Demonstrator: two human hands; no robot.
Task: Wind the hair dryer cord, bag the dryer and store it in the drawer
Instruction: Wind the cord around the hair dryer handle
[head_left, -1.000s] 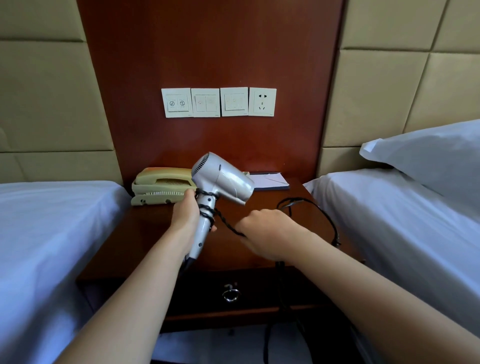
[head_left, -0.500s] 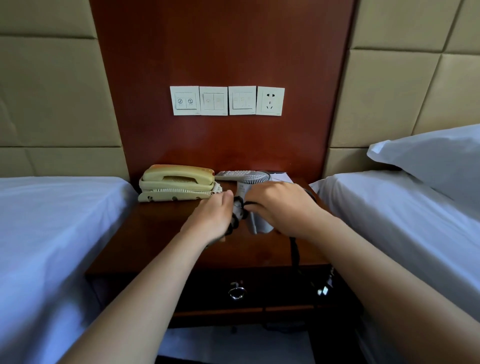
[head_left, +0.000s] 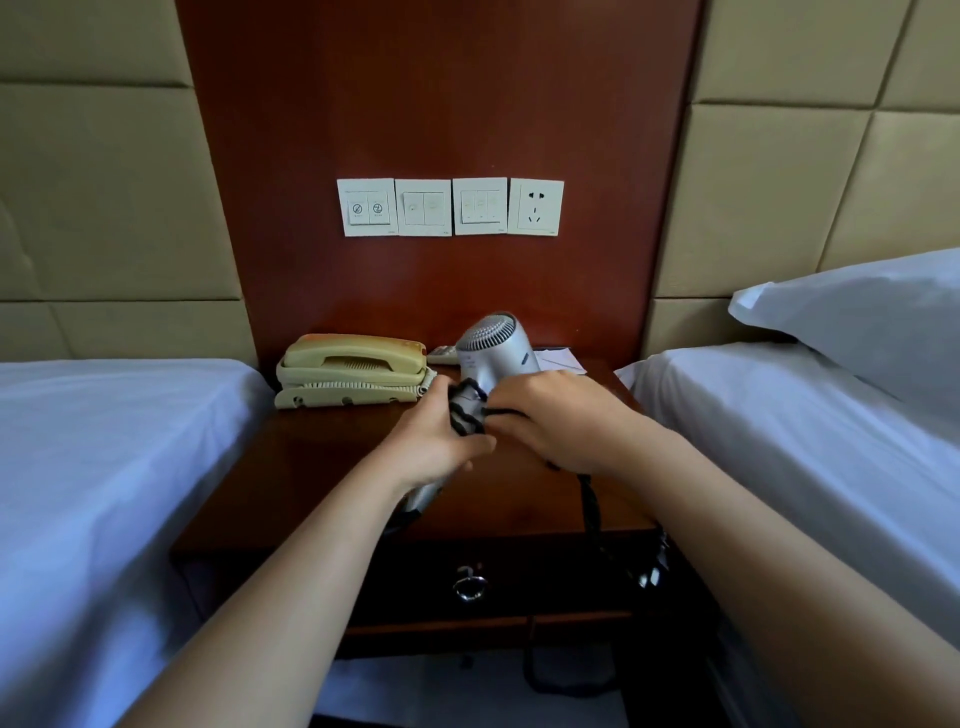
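A silver hair dryer (head_left: 496, 345) is held above the wooden nightstand (head_left: 519, 499), its grille facing me. My left hand (head_left: 431, 441) is closed around its handle, where several turns of black cord (head_left: 467, 410) are wound. My right hand (head_left: 556, 415) grips the cord beside the handle. The loose cord (head_left: 592, 512) runs from under my right hand over the nightstand's front edge, and the plug (head_left: 652, 571) dangles by my right forearm. The drawer (head_left: 415, 587) below is closed and carries a metal ring pull (head_left: 470, 584). No bag is in view.
A beige telephone (head_left: 353, 371) sits at the back left of the nightstand, a remote (head_left: 441, 353) and a notepad (head_left: 558, 358) behind the dryer. White beds (head_left: 104, 467) flank the nightstand, with a pillow (head_left: 857, 322) on the right. Switches and a socket (head_left: 535, 208) are on the wall.
My right hand has carried the cord around the handle, adding turns. The dryer has tipped and come back up, its grille now facing me. The hanging cord is shorter.
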